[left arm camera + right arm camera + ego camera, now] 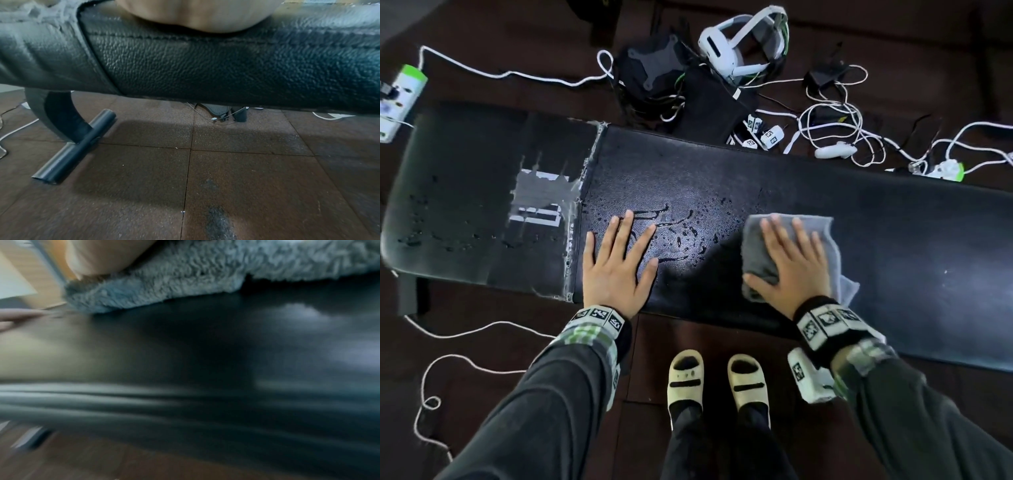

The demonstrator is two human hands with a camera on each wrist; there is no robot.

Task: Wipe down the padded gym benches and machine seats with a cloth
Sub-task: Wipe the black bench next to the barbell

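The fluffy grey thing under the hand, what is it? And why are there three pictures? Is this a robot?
It's not a robot. These are a person's two bare hands. The big picture comes from a camera worn on the person's head, looking down. The other two come from little cameras on each wrist, so they see the bench from very close, and the right one is blurry.

The long black thing is a padded gym bench. The left hand lies flat on it with straight fingers and holds nothing. The right hand presses flat on the fluffy thing, which is a grey cloth for wiping. Water drops sit on the bench between the hands.

On the floor behind the bench lie a white headset and a power strip.
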